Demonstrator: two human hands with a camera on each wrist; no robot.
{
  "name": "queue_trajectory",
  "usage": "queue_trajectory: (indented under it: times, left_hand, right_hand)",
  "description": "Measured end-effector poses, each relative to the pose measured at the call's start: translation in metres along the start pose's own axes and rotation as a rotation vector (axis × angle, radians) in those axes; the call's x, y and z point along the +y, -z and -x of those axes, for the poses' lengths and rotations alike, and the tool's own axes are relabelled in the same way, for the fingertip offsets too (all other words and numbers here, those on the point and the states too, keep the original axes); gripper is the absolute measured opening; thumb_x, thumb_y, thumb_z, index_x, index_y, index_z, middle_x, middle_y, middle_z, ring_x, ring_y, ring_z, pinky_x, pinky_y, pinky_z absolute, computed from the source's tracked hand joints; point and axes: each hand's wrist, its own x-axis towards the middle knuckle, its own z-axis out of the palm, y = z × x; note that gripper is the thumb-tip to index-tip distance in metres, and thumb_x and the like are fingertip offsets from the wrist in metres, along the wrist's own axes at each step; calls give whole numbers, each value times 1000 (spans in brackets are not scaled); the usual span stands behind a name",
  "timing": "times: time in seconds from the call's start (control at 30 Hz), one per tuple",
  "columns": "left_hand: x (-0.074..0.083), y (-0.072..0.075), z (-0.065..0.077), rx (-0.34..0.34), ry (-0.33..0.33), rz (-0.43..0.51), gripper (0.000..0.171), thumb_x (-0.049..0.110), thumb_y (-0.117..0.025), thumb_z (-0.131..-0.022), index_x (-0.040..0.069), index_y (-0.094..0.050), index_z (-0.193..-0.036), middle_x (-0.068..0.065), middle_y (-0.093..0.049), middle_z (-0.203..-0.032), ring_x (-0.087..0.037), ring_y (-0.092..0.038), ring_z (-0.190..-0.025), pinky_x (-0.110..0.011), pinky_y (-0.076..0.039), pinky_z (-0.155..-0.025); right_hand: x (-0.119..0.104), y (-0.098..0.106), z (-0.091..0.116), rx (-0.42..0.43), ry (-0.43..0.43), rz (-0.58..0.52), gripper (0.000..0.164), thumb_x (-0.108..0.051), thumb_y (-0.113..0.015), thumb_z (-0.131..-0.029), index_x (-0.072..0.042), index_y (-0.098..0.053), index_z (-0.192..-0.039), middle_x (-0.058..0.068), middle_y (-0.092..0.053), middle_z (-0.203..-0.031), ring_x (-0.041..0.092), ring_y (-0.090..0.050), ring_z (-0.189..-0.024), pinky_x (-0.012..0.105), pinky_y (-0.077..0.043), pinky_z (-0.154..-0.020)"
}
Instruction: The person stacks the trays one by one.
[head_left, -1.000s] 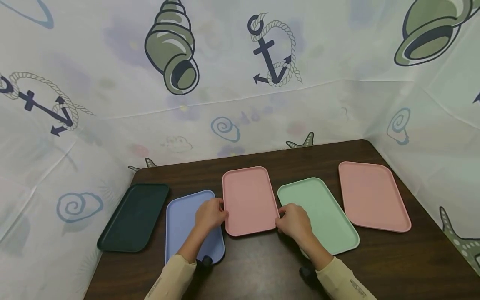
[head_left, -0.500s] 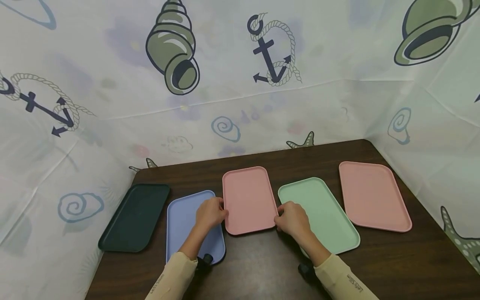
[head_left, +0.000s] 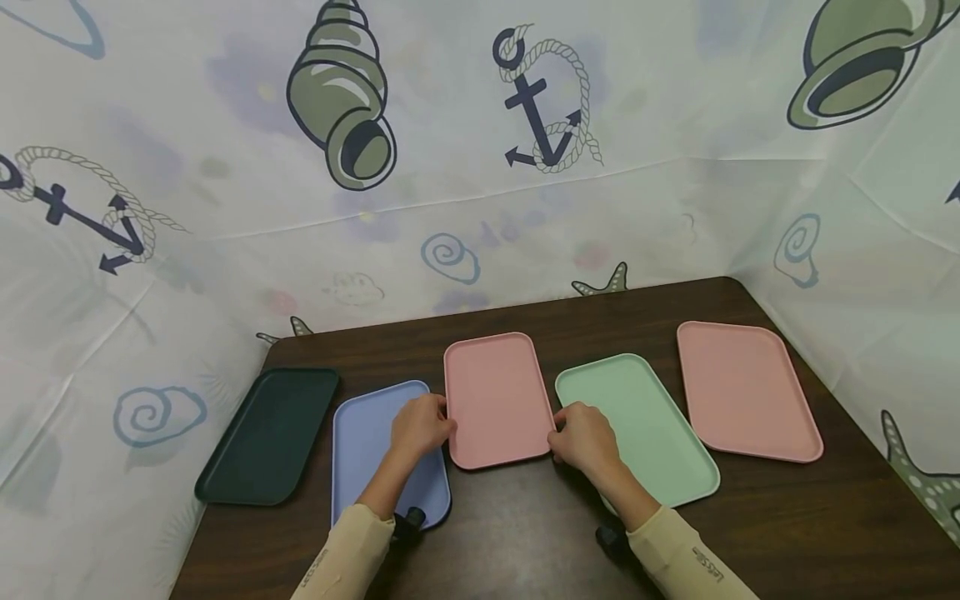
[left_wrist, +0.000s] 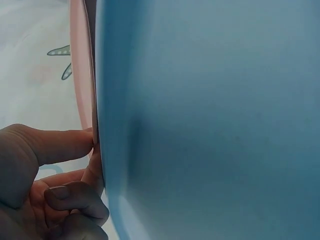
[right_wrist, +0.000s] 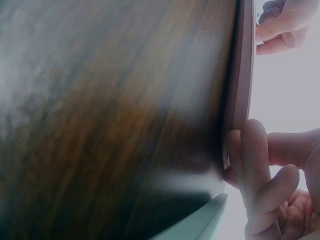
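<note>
A pink tray [head_left: 498, 401] lies in the middle of the dark wooden table. On its left edge, near the front corner, my left hand [head_left: 418, 428] pinches the rim between thumb and fingers. My right hand [head_left: 588, 440] grips the opposite edge close to its front corner. Under my left wrist is a blue tray [head_left: 367, 433], which fills much of the left wrist view. A light green tray [head_left: 652, 425] lies beside and partly beneath my right hand. In the right wrist view, the fingers [right_wrist: 255, 155] curl at the pink rim [right_wrist: 242, 75]; some fingertips are hidden.
A dark green tray [head_left: 268, 437] lies at the far left of the table [head_left: 510, 533]. At the right is a second pink tray [head_left: 748, 392], close to the light green one. A white patterned cloth [head_left: 450, 100] hangs behind the table and along both sides.
The middle pink tray's front edge and my right hand have shifted very slightly since a second ago. Both hands keep their hold, and the other trays stay in place.
</note>
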Motion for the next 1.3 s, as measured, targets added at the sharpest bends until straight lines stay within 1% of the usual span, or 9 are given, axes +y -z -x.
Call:
queue_trajectory:
  times: [0.17, 0.37, 0.47, 0.57, 0.7, 0.9, 1.13, 1.23, 1.3]
  left_hand:
    - [0, 0, 1, 9, -1, -4, 19, 16, -72, -73, 14, -75, -92, 8, -59, -59, -14, -53, -58, -33, -41, -48]
    - [2, 2, 4, 11, 24, 4, 28, 19, -76, -73, 13, -76, -100, 8, -61, -61, -14, -55, -60, -34, -43, -51]
    - [2, 2, 5, 15, 29, -3, 30, 19, -77, -73, 13, -76, -102, 8, -61, -62, -15, -56, -61, -34, -43, -52]
    - [2, 2, 5, 12, 16, -10, 28, 18, -76, -74, 13, -76, -102, 8, -61, -61, -15, -56, -61, -34, -43, -51]
    - [2, 0, 4, -5, -4, -17, 27, 17, -74, -76, 13, -76, -103, 6, -61, -61, -16, -55, -60, -34, -42, -50]
    - [5, 1, 4, -11, -9, -12, 37, 16, -74, -77, 9, -74, -113, 4, -64, -65, -17, -57, -62, -34, -45, -53]
    - [11, 5, 11, 28, -39, 5, 38, 14, -73, -78, 1, -72, -114, 3, -68, -67, -22, -62, -69, -37, -48, -62]
    - [13, 7, 16, 33, -63, 15, 37, 15, -74, -80, -2, -71, -113, 0, -71, -71, -23, -65, -70, -40, -50, -67]
    - [16, 9, 21, 30, -74, 23, 38, 16, -74, -81, -3, -70, -114, -2, -72, -73, -23, -65, -70, -41, -50, -68]
  right_hand:
    - [1, 0, -1, -16, -3, 13, 14, -6, -63, -76, -14, -67, -66, -11, -50, -39, 10, -53, -40, 29, -34, -40]
    - [0, -1, 0, -38, -12, 17, 10, -9, -64, -80, -12, -69, -72, -11, -51, -39, 10, -54, -40, 30, -36, -41]
    - [1, -3, 0, -58, -11, 19, 13, -10, -64, -83, -12, -69, -71, -11, -51, -39, 8, -54, -40, 31, -37, -41]
    - [1, -4, 0, -72, -8, 26, 17, -11, -63, -85, -13, -66, -68, -11, -51, -39, 8, -54, -39, 31, -37, -41]
    - [2, -4, -1, -72, -6, 28, 17, -11, -62, -86, -12, -66, -69, -10, -50, -39, 9, -54, -40, 30, -37, -41]
    - [3, -3, -2, -73, -15, 14, 18, -11, -61, -86, -13, -67, -69, -10, -52, -40, 8, -54, -40, 31, -38, -41]
    - [2, -2, 0, -53, -12, -10, 14, -15, -64, -88, -7, -74, -88, -9, -52, -39, 7, -55, -40, 31, -40, -44]
    - [1, 0, 1, -48, -8, -18, 17, -17, -64, -88, -6, -75, -95, -9, -53, -40, 6, -55, -40, 31, -42, -44]
    - [1, 1, 2, -44, -4, -21, 26, -18, -65, -88, -3, -74, -107, -9, -54, -41, 4, -55, -39, 31, -44, -46]
